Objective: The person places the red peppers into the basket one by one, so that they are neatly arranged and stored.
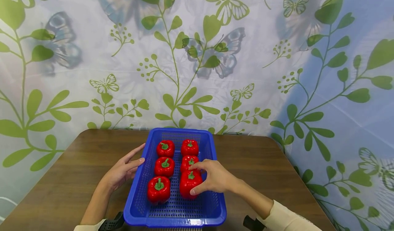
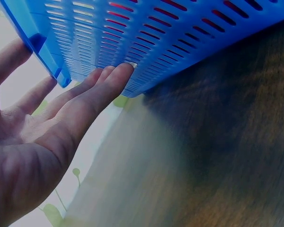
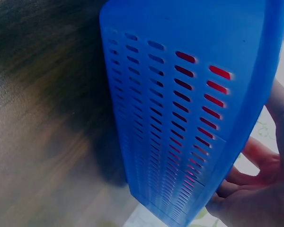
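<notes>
A blue perforated plastic basket (image 1: 175, 221) holds several red bell peppers with green stems, set in two lengthwise rows. Over its right side reaches my right hand (image 1: 217, 178), thumb and fingers round the nearest bell pepper (image 1: 186, 186) of the right row. Just behind it sits another bell pepper (image 1: 185, 161), partly covered by the fingers. My left hand (image 1: 120, 172) is at the basket's left outer side with its fingers extended; in the left wrist view the fingertips (image 2: 125, 71) touch the slotted wall. The right wrist view shows mostly the basket's outer wall (image 3: 189, 28), hiding the held pepper.
Under the basket is a dark brown wooden table (image 1: 246, 159). A white curtain (image 1: 191, 87) with green leaf and butterfly prints hangs behind the table's far edge. The left row has a near bell pepper (image 1: 158, 191), a middle one and a far one.
</notes>
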`<state>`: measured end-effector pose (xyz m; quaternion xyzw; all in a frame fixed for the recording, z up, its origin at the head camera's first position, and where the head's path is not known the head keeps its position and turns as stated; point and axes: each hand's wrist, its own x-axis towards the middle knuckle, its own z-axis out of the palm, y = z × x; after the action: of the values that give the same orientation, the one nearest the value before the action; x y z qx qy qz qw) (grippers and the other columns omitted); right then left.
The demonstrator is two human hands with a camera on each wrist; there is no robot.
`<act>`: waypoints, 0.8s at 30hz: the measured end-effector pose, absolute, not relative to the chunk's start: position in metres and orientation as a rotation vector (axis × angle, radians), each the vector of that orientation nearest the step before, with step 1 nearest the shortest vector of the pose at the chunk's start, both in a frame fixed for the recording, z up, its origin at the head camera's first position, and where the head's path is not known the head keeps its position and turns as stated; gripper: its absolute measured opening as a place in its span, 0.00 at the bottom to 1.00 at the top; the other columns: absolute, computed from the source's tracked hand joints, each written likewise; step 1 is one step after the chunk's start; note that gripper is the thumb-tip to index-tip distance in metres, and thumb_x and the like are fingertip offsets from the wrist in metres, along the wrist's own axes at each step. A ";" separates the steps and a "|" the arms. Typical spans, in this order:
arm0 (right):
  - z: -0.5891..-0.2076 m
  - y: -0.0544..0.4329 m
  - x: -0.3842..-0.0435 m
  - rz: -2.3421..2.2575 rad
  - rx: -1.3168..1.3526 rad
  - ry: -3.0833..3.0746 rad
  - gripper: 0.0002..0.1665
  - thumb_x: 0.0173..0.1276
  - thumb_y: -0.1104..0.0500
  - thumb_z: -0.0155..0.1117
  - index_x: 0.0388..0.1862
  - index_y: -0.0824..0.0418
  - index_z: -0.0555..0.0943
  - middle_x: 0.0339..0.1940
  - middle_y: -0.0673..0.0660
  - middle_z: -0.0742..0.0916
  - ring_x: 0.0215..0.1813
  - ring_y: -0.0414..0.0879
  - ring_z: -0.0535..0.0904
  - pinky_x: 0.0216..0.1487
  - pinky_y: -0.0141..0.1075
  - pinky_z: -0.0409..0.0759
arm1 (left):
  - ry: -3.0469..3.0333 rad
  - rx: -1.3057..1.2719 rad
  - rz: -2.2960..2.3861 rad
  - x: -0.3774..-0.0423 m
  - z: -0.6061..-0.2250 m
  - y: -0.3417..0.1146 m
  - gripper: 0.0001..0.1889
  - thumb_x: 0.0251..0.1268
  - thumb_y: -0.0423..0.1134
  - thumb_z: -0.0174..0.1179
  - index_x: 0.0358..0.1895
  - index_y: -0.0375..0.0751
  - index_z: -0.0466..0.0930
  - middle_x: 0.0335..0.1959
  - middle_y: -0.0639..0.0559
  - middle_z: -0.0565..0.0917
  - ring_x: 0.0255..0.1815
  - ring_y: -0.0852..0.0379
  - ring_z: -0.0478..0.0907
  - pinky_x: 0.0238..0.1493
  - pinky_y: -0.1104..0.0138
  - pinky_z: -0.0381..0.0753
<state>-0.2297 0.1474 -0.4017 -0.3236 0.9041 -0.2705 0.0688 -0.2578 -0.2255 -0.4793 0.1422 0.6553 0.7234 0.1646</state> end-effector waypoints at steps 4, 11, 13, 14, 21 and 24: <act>-0.406 0.147 -0.230 -0.807 -0.983 2.721 0.39 0.48 0.39 0.84 0.59 0.50 0.84 0.44 0.46 0.84 0.46 0.40 0.78 0.47 0.32 0.77 | 1.856 0.419 2.066 -0.258 -0.479 -0.226 0.34 0.81 0.39 0.48 0.83 0.55 0.45 0.71 0.35 0.74 0.62 0.40 0.82 0.56 0.49 0.85; -0.411 0.145 -0.227 -0.817 -0.998 2.726 0.38 0.46 0.40 0.84 0.57 0.49 0.85 0.44 0.46 0.83 0.48 0.47 0.80 0.48 0.34 0.76 | 1.839 0.454 2.068 -0.259 -0.479 -0.227 0.34 0.82 0.38 0.47 0.84 0.53 0.44 0.68 0.41 0.79 0.61 0.41 0.83 0.55 0.49 0.85; -0.412 0.145 -0.227 -0.819 -0.997 2.729 0.38 0.45 0.40 0.85 0.56 0.49 0.85 0.44 0.46 0.83 0.49 0.48 0.80 0.48 0.34 0.76 | 1.845 0.453 2.066 -0.259 -0.479 -0.227 0.34 0.82 0.39 0.47 0.84 0.53 0.44 0.68 0.41 0.78 0.61 0.41 0.83 0.55 0.50 0.85; -0.413 0.145 -0.226 -0.821 -0.998 2.731 0.38 0.45 0.40 0.85 0.56 0.49 0.85 0.44 0.46 0.83 0.49 0.48 0.80 0.48 0.35 0.76 | 1.848 0.450 2.066 -0.259 -0.479 -0.227 0.34 0.82 0.39 0.48 0.84 0.54 0.44 0.68 0.40 0.78 0.61 0.41 0.83 0.56 0.50 0.85; -0.417 0.145 -0.227 -0.796 -0.980 2.743 0.39 0.44 0.38 0.85 0.56 0.45 0.84 0.47 0.48 0.82 0.52 0.49 0.78 0.50 0.40 0.72 | 1.857 0.419 2.068 -0.259 -0.479 -0.227 0.35 0.81 0.39 0.49 0.83 0.55 0.45 0.68 0.40 0.78 0.61 0.42 0.83 0.56 0.50 0.85; -0.418 0.145 -0.226 -0.775 -0.963 2.746 0.39 0.44 0.37 0.85 0.56 0.44 0.83 0.47 0.48 0.81 0.53 0.49 0.76 0.51 0.42 0.69 | 1.857 0.420 2.065 -0.259 -0.479 -0.227 0.35 0.81 0.39 0.49 0.83 0.55 0.45 0.68 0.39 0.78 0.61 0.42 0.83 0.56 0.50 0.85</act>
<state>-0.2263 0.1454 -0.4176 -0.3190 0.9100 -0.2567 0.0654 -0.2593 -0.2269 -0.4789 0.1474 0.6520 0.7251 0.1655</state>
